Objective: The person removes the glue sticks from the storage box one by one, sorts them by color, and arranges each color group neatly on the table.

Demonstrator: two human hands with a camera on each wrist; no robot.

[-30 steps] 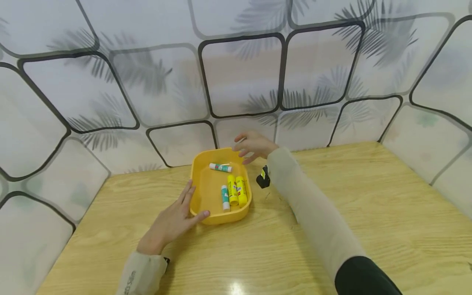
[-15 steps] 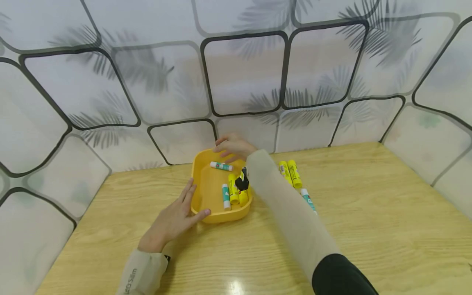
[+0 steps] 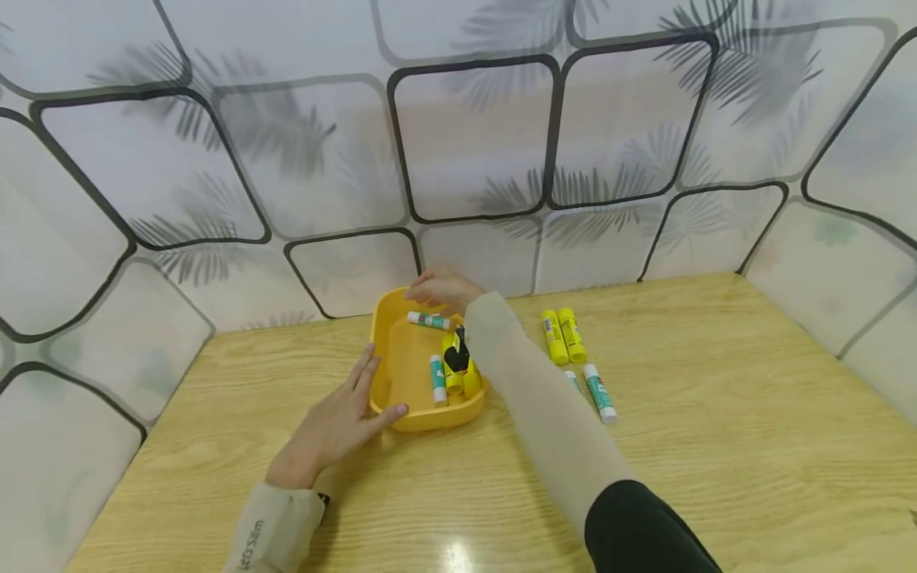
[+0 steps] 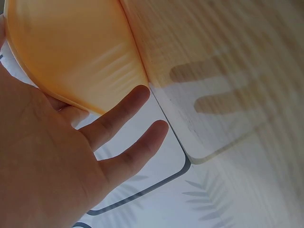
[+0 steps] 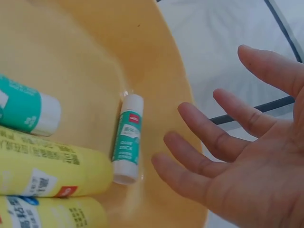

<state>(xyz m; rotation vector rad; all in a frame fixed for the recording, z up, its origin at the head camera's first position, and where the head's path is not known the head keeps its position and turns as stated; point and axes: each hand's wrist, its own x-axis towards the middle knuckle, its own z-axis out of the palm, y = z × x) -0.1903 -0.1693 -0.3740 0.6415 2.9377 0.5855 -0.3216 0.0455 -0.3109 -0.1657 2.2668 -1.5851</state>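
Observation:
A yellow-orange plastic tray holds two green-and-white glue sticks and two yellow glue sticks. One green glue stick lies crosswise near the far end; the other green one lies beside the yellow glue sticks nearer the front. My left hand rests against the tray's left side and front corner, fingers spread. Over the tray's far right rim hovers my right hand, holding nothing. In the right wrist view its relaxed fingers are apart from the green glue stick.
Right of the tray, two yellow glue sticks lie side by side on the wooden table. Two green ones lie in front of them, one in plain view, the other partly behind my right sleeve. A patterned backdrop stands behind.
My right hand has moved left, from beside the tray's far right corner to above its far end. The glue sticks on the table have come out from behind the arm. My left hand stays put.

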